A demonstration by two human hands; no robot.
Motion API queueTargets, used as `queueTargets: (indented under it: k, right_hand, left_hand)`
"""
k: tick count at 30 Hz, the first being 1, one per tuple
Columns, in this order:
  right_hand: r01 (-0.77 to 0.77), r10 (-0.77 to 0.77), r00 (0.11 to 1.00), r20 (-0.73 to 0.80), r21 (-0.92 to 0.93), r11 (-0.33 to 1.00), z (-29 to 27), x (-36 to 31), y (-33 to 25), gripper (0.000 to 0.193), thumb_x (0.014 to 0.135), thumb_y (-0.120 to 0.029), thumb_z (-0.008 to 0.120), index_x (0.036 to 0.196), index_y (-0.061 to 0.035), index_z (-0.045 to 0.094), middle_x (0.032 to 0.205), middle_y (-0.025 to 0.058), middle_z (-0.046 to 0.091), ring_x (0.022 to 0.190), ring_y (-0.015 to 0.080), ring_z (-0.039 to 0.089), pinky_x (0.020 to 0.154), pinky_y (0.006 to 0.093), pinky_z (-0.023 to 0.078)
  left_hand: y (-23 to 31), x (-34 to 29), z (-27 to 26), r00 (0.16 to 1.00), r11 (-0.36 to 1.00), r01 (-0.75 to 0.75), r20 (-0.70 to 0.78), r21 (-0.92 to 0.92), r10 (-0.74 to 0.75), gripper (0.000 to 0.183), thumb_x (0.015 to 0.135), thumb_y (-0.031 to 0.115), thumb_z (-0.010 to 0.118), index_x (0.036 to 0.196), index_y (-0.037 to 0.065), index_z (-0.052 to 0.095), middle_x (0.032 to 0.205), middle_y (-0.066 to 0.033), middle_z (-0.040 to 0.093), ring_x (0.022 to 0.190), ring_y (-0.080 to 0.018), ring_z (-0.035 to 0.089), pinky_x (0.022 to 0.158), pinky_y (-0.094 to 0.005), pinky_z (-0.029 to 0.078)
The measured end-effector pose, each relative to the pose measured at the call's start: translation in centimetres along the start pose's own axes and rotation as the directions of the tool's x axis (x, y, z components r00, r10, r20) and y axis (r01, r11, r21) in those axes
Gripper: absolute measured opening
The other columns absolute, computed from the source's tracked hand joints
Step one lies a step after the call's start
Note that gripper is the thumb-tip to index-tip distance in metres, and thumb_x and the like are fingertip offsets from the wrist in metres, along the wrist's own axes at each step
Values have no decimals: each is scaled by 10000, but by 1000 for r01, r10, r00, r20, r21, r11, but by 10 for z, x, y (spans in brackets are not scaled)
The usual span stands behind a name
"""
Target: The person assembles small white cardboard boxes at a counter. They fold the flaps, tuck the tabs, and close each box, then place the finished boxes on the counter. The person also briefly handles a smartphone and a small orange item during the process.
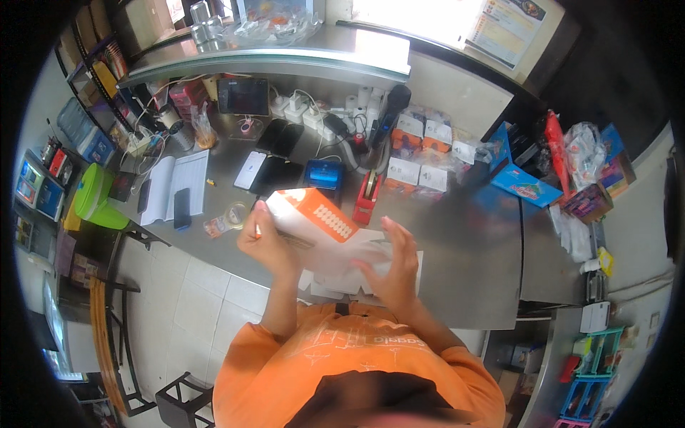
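A white and orange folding carton [330, 217] is tilted up over the near edge of the metal table. Its orange side has rows of pale shapes. My left hand [268, 244] grips the carton by its left end, the thumb and fingers closed on the cardboard. On the carton's right, my right hand [397, 265] has its fingers apart beside a white flap; whether the thumb touches it I cannot tell. White flat cardboard pieces [330, 284] lie below the carton, close to my body, and are partly hidden.
A red tape dispenser [365, 200] stands just beyond the carton. Several packed orange and white boxes [405, 173] sit behind it. Phones [250, 170], an open notebook [173, 187] and tape rolls [234, 215] lie to the left. A blue carton [524, 187] holds packets at the right.
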State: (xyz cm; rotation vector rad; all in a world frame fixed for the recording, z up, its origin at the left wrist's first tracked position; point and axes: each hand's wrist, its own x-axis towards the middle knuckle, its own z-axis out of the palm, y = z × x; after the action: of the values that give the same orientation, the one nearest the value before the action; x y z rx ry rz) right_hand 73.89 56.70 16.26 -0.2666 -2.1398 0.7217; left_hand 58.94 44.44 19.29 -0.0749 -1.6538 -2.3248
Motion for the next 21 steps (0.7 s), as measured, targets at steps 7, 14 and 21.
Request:
queueTargets:
  k: [7, 14, 21]
  right_hand:
    - [-109, 116, 993, 36, -154, 982, -12, 11, 13, 316, 820, -23, 684, 1130, -14, 624, 1050, 145, 696, 922, 300, 689, 774, 372, 540]
    - [379, -358, 925, 126, -362, 852, -17, 37, -3, 271, 748, 36, 653, 1004, -46, 688, 1076, 119, 690, 955, 238, 672, 760, 359, 530]
    - [5, -13, 968, -250, -30, 1000, -24, 38, -7, 224, 804, 40, 663, 1017, -18, 704, 976, 140, 712, 883, 274, 698, 741, 334, 548]
  left_hand:
    - [-11, 2, 22, 817, 842, -529, -206, 104, 538, 157, 923, 129, 637, 942, -26, 638, 965, -65, 641, 908, -159, 578, 811, -315, 440]
    - [-20, -63, 0, 711, 904, 424, 640, -61, -290, 265, 832, 119, 757, 1044, -1, 654, 1024, -65, 652, 1019, -189, 589, 899, -303, 451]
    - [6, -60, 12, 736, 960, -190, 677, 206, 0, 445, 864, 164, 749, 1237, 2, 568, 1127, -94, 643, 1063, -186, 614, 856, -275, 495]
